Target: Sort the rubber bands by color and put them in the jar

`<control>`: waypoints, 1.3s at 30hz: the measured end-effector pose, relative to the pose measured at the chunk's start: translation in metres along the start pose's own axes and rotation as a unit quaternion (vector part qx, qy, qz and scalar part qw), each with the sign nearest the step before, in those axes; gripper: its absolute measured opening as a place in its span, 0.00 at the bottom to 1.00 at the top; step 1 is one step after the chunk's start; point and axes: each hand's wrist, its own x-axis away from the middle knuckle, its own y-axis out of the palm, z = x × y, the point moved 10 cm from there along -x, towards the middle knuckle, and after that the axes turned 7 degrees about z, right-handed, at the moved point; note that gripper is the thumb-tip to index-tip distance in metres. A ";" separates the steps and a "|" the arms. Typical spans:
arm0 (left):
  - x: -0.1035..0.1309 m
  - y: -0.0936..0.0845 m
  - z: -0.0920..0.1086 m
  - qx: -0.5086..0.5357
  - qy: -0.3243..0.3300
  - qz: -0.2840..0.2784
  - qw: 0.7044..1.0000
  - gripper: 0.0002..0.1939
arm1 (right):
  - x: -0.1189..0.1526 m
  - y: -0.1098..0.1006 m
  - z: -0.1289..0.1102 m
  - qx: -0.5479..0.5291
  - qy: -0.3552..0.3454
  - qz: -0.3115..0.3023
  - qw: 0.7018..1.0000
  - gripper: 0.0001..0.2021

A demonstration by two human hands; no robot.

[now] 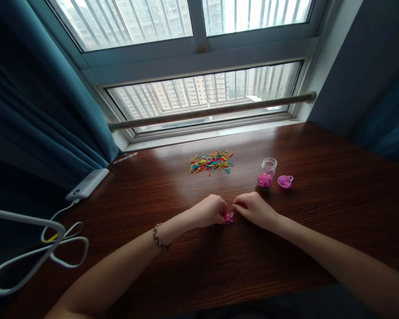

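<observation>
My left hand (213,211), with a bracelet (159,237) on its wrist, is closed on a small bunch of pink pieces (229,217) low over the wooden table. Just to the right, my right hand (254,210) has its thumb and fingertips pinched together; anything between them is too small to make out. Beyond the hands lies a pile of red, yellow, blue and green clips (212,161). A clear glass jar (269,167), open at the top and partly filled with pink pieces, stands behind my right hand. Beside it is a pink cup-like piece (285,181) with a ring handle.
On the wooden table (146,190), a white power bank (88,184) lies at the left, with a white cable (66,241) looping towards me. A small patterned strip (125,157) is near the blue curtain (53,88). A window and rail (213,113) run behind the table.
</observation>
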 end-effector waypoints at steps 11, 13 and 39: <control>-0.001 -0.029 -0.013 0.225 -0.040 0.046 0.972 0.14 | -0.002 -0.012 -0.002 -0.005 -0.005 0.032 0.999 0.09; -0.002 -0.032 -0.018 0.261 -0.069 0.039 0.962 0.15 | -0.002 -0.015 -0.005 -0.006 -0.012 0.042 0.999 0.09; -0.133 -0.093 0.077 0.488 0.115 0.215 0.838 0.14 | 0.013 -0.191 0.047 -0.227 0.084 0.483 0.841 0.10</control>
